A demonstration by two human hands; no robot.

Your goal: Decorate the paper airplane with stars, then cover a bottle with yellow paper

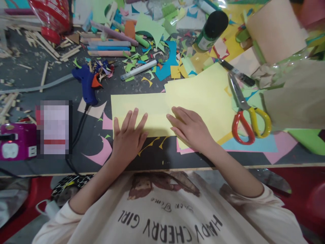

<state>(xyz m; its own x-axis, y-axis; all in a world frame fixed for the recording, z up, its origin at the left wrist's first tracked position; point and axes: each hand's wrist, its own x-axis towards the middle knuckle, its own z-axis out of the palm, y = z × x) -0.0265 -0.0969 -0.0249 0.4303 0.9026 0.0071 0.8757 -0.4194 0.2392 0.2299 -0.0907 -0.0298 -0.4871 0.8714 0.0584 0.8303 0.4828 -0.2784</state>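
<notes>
Both palms lie on pale yellow paper near the table's front edge. My left hand rests flat with fingers spread on a long yellow strip of paper, which looks folded lengthwise. At the strip's right end is my right hand, its fingers stretched out and pressing where the strip meets a stack of yellow sheets. Pink and blue sheets show under that stack. Scissors with one red and one yellow handle lie on the stack's right side, blades pointing away from me. Neither hand grips anything.
A blue glue gun lies to the left, its cord running toward a purple power adapter. Behind are markers, paper scraps, wooden sticks and a dark green bottle. A cutter knife lies above the scissors.
</notes>
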